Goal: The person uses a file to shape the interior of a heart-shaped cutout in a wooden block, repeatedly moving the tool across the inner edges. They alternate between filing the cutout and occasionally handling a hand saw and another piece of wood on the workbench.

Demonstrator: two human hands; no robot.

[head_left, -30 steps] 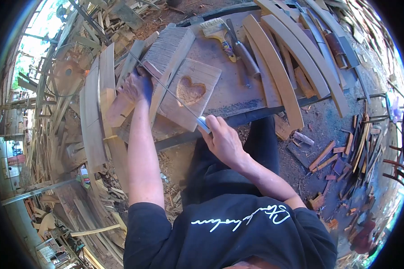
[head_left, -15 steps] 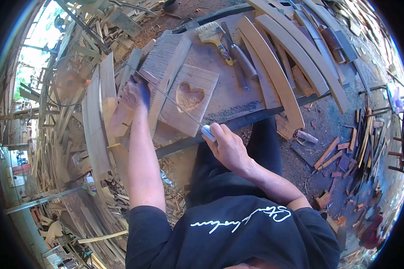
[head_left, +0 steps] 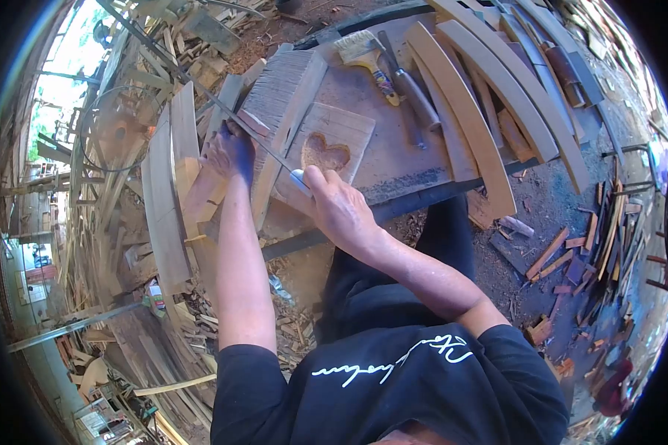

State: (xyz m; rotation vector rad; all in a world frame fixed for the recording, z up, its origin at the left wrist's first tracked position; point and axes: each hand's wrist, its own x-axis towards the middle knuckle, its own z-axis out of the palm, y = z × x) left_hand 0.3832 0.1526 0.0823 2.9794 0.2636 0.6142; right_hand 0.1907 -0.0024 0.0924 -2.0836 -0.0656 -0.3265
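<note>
My right hand (head_left: pixel 341 211) is closed round the light-coloured handle (head_left: pixel 299 179) of a saw. Its long thin blade (head_left: pixel 271 153), seen almost edge-on, runs up and left past the fingers of my left hand (head_left: pixel 228 154). That hand is wrapped round a reddish piece of wood (head_left: pixel 254 123), whose end shows beside the blade; whether the two touch, I cannot tell. Under the blade lies a square board (head_left: pixel 356 133) with a heart-shaped hollow (head_left: pixel 325 153). A ridged wooden block (head_left: pixel 278 81) sits just beyond it.
On the workbench (head_left: pixel 408 167) lie a paintbrush (head_left: pixel 371 65), a chisel-like tool with a thick handle (head_left: pixel 416 100) and several curved wooden slats (head_left: pixel 471 122). Upright boards (head_left: pixel 163 196) stand at the left. Wood scraps (head_left: pixel 553 248) litter the ground at the right.
My right hand has moved up and left with the saw handle, now over the near edge of the heart board. My left hand keeps its hold on the wood. The view has shifted slightly.
</note>
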